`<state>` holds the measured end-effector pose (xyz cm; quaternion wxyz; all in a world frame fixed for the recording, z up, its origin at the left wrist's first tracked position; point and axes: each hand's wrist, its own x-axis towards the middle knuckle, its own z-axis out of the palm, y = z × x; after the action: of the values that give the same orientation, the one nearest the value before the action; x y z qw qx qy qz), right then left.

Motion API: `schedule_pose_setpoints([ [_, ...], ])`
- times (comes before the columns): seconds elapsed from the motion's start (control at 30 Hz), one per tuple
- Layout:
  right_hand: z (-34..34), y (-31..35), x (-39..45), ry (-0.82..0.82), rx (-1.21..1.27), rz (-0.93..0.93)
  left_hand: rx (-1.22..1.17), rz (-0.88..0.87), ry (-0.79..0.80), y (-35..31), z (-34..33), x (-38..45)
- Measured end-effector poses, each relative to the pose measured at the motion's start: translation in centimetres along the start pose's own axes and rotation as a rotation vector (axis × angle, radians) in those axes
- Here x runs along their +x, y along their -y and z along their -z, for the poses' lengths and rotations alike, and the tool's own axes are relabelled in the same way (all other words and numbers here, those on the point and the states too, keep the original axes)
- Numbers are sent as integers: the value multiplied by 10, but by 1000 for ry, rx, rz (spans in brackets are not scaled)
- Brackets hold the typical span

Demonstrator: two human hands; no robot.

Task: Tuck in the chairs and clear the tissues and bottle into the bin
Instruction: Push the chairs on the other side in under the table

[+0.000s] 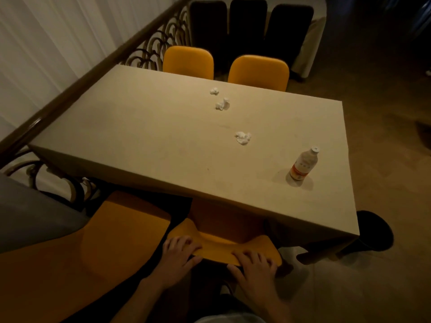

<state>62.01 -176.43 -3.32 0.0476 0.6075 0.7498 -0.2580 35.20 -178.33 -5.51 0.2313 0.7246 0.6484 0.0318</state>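
Both hands, left hand point(178, 252) and right hand point(253, 261), clamp the top of the orange chair point(221, 249) backrest at the table's point(140, 136) near edge. Bottle point(302, 167) upright near right edge, orange label too blurred to read; three crumpled tissues point(243, 137) mid-table. Dark round bin point(375, 230), probably, by the near right corner, contents unseen

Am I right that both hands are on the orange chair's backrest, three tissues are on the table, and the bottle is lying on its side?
Not quite. The head view shows the bottle standing upright near the table's right edge. The rest holds: left hand and right hand on the orange chair's backrest, three tissues on the table.
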Motion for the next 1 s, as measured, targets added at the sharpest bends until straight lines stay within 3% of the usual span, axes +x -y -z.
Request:
schedule_pose_setpoints([
  [0.77,36,33,90,-61,55,-55,-19,-41,43,44,55,107],
  [1.0,31,44,97,-162,87,-77,-51,-82,-50,54,57,118],
])
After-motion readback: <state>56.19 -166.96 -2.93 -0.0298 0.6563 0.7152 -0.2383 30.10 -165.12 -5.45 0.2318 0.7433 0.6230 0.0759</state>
